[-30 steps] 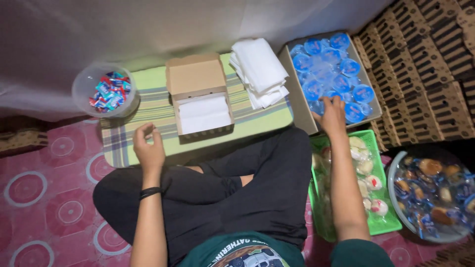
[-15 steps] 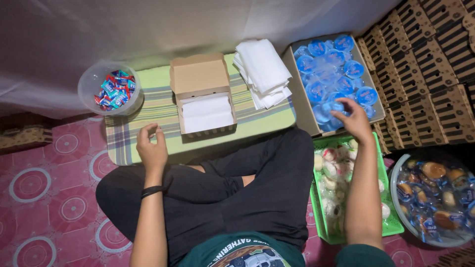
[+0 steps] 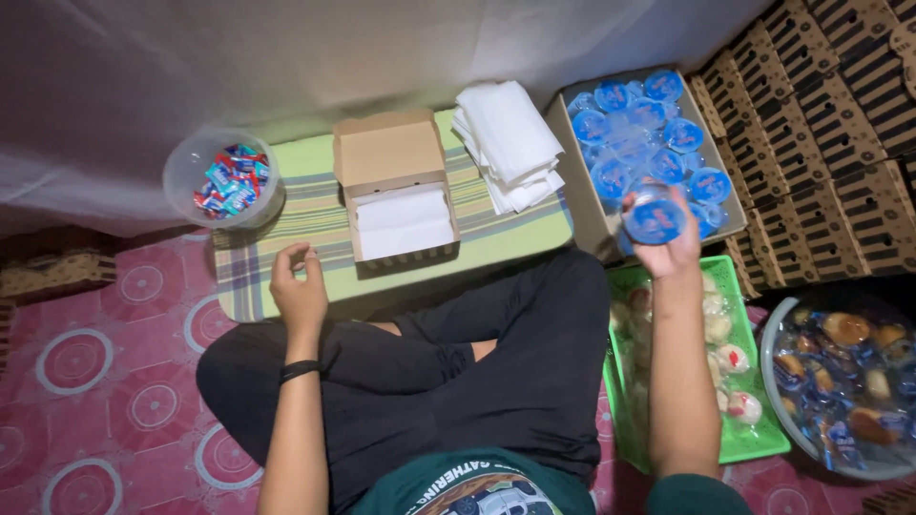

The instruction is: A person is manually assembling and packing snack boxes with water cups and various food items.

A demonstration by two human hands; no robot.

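My right hand (image 3: 668, 250) holds a sealed water cup with a blue lid (image 3: 654, 217), lifted just in front of the cardboard carton of such cups (image 3: 582, 200). My left hand (image 3: 298, 286) hovers empty, fingers loosely curled, over the near edge of the low table with a striped green cloth (image 3: 286, 215). On the table stands an open brown cardboard box lined with white paper (image 3: 401, 205), between my hands. I sit cross-legged in dark trousers.
A stack of white paper sheets (image 3: 510, 143) lies on the table's right end. A clear tub of wrapped candies (image 3: 224, 181) stands left. A green tray of wrapped buns (image 3: 754, 429) and a bowl of packed pastries (image 3: 849, 381) sit right. Stacked folded boxes (image 3: 840, 105) fill the far right.
My right hand has lifted a blue-lidded cup out of the carton and drawn it toward me. My left hand stays near the table's edge.
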